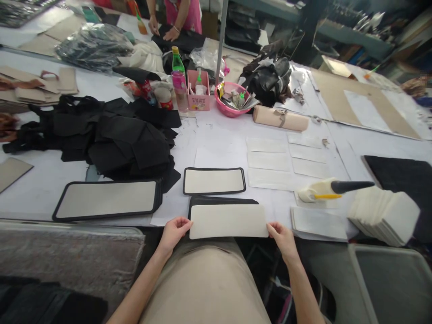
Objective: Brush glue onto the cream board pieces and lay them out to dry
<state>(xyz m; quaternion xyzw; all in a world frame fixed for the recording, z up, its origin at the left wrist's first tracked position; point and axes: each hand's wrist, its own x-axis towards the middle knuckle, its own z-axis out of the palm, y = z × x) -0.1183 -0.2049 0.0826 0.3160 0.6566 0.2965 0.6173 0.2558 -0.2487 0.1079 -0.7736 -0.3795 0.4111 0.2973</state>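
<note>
My left hand [177,230] and my right hand [279,235] pinch the two short ends of a cream rectangular board [228,221]. The board is held at the table's front edge, partly over a stack of black panels [222,201]. Just behind, a black-bordered panel with a cream board on it [214,181] lies flat. A longer stack of such bordered panels [108,198] lies to the left. To the right of my right hand are flat pale sheets [317,223] and a white glue container [315,191] with a yellow-handled tool [328,196].
Black cut pieces [128,139] are heaped at left. A bottle [179,81], a pink box [199,96] and a pink basin [231,108] stand at the back. White boards [384,213] are stacked at right, beside a grey bin [391,279]. A co-worker's hands [172,33] touch black material across the table.
</note>
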